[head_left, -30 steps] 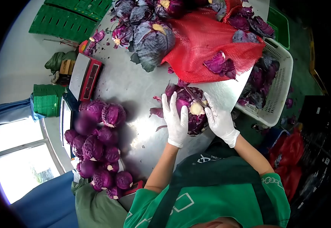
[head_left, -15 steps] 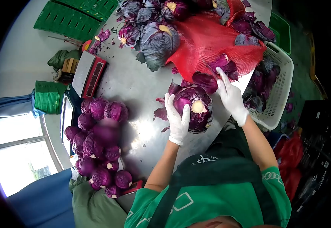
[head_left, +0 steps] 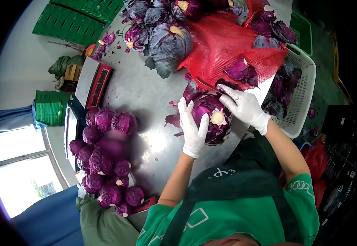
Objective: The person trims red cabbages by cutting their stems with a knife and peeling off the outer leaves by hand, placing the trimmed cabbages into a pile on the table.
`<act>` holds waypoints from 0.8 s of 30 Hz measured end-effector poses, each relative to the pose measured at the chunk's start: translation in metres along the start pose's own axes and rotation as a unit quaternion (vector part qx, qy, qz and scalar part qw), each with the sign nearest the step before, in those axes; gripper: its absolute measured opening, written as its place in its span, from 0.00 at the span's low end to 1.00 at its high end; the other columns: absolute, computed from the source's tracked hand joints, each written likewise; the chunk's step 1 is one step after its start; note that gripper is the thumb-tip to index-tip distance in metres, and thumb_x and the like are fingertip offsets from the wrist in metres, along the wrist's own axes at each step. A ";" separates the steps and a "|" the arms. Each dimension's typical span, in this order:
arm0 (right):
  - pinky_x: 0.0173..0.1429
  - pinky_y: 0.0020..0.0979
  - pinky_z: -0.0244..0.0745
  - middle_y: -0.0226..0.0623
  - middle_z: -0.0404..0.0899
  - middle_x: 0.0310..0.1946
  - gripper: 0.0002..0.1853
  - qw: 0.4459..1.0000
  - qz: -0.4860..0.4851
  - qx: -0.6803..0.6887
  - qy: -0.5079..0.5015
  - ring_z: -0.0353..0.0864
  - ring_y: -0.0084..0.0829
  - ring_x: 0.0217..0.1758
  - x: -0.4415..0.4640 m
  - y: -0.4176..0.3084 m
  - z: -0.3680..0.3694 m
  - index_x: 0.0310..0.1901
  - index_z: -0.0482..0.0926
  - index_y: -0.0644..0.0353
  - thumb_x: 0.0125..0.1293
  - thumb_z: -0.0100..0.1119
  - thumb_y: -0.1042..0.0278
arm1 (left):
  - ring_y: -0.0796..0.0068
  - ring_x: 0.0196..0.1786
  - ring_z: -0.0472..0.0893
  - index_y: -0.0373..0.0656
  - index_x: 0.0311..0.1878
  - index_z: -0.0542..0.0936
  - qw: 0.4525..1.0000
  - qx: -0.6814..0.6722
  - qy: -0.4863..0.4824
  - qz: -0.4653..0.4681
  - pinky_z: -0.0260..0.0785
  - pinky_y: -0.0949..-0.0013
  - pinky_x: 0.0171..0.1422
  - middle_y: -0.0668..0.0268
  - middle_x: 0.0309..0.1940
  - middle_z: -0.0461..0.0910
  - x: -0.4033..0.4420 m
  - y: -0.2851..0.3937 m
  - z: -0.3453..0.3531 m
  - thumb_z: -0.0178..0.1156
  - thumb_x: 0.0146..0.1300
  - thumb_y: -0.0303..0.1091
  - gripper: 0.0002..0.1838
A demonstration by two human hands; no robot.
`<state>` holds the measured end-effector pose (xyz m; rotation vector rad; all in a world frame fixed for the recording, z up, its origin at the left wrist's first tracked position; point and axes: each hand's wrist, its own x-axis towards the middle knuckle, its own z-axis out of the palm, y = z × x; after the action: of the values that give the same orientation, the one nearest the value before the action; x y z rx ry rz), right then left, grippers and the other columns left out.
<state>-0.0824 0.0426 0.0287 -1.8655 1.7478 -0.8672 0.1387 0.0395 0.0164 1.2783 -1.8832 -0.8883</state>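
Purple cabbage (head_left: 214, 125) near table edge (head_left: 240, 133), left hand (head_left: 192, 131) spread against it, right hand (head_left: 244, 106) grip unclear

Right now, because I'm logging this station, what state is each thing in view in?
Cabbage at the hands: pale stem end facing the camera
Left hand: gloved, fingers spread against it
Right hand: gloved, beside its stem end, grip unclear
Red mesh bag: spread out, loose leaves on top
White basket: open, leaves inside
Small purple cabbages: heaped, some pale stems showing
Large grey cabbage: outer leaves on
Scale: display unreadable
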 end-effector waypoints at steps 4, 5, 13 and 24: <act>0.52 0.43 0.78 0.53 0.84 0.42 0.28 0.988 0.102 0.100 -0.052 0.84 0.51 0.48 0.017 0.006 0.007 0.53 0.81 0.63 0.66 0.62 0.45 | 0.37 0.80 0.45 0.34 0.71 0.62 0.989 0.109 -0.010 0.094 0.42 0.43 0.80 0.44 0.79 0.47 0.005 -0.007 -0.009 0.62 0.68 0.35 0.33; 0.50 0.44 0.79 0.53 0.84 0.40 0.25 0.986 0.137 0.081 -0.048 0.84 0.51 0.46 0.026 0.010 0.007 0.50 0.82 0.64 0.66 0.62 0.47 | 0.37 0.80 0.45 0.34 0.71 0.62 0.989 0.112 -0.012 0.093 0.42 0.43 0.80 0.44 0.79 0.47 0.005 -0.005 -0.011 0.62 0.68 0.35 0.33; 0.45 0.39 0.78 0.44 0.84 0.36 0.34 0.974 0.212 0.066 0.038 0.86 0.43 0.38 -0.006 -0.002 -0.003 0.69 0.67 0.59 0.68 0.63 0.49 | 0.59 0.80 0.51 0.33 0.78 0.48 0.985 -0.159 0.009 -0.071 0.41 0.59 0.83 0.50 0.78 0.49 -0.004 -0.016 -0.014 0.51 0.74 0.30 0.35; 0.56 0.41 0.75 0.53 0.84 0.45 0.31 0.970 0.117 0.211 -0.039 0.82 0.50 0.51 0.022 -0.015 0.023 0.50 0.83 0.62 0.64 0.60 0.37 | 0.50 0.79 0.47 0.31 0.77 0.50 0.983 -0.039 0.043 -0.173 0.40 0.53 0.82 0.45 0.74 0.52 -0.013 0.008 -0.010 0.51 0.77 0.43 0.37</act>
<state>-0.0556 0.0200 0.0261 -1.3705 1.5480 -0.9689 0.1468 0.0523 0.0265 1.5982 -1.5685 -1.0515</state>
